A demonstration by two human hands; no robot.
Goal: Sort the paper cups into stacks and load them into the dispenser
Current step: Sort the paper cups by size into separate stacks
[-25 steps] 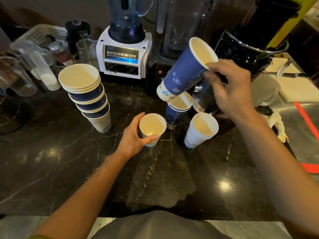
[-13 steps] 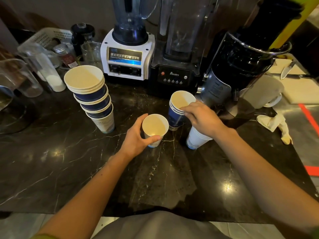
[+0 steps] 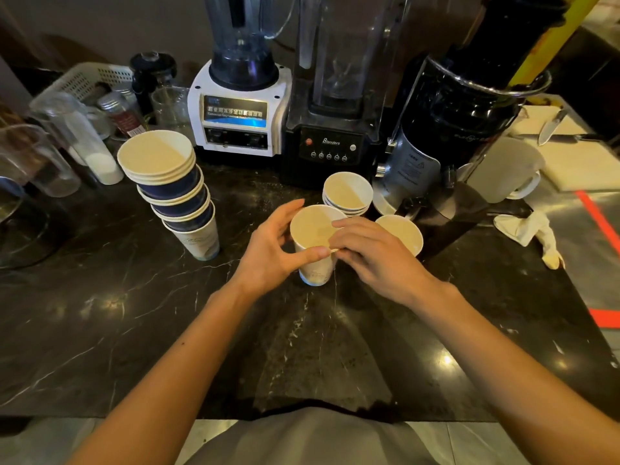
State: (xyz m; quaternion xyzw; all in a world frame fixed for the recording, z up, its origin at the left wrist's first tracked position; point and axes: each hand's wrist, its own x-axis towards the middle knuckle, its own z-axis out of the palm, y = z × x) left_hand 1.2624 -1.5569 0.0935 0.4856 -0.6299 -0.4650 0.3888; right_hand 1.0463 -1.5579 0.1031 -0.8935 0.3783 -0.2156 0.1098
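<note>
A white paper cup (image 3: 315, 270) stands upright at the middle of the dark marble counter. My left hand (image 3: 271, 250) wraps its left side, thumb across the front. My right hand (image 3: 372, 256) grips its right rim with the fingertips. Behind it stands a short stack of blue cups (image 3: 349, 196), and a single white cup (image 3: 402, 233) sits to the right, partly hidden by my right hand. A tall leaning stack of blue cups on a white one (image 3: 177, 193) stands at the left. No dispenser can be made out.
Two blenders (image 3: 240, 109) (image 3: 330, 129) and a black juicer (image 3: 449, 129) line the back of the counter (image 3: 100, 330). Clear jars and a white basket (image 3: 84, 82) crowd the back left. A white mug (image 3: 506, 172), crumpled cloth (image 3: 530, 229), knife and cutting board (image 3: 577, 162) are at the right.
My right hand set the blue cup onto the short blue stack, then came over to the white cup that my left hand holds. The left hand stayed on that cup.
</note>
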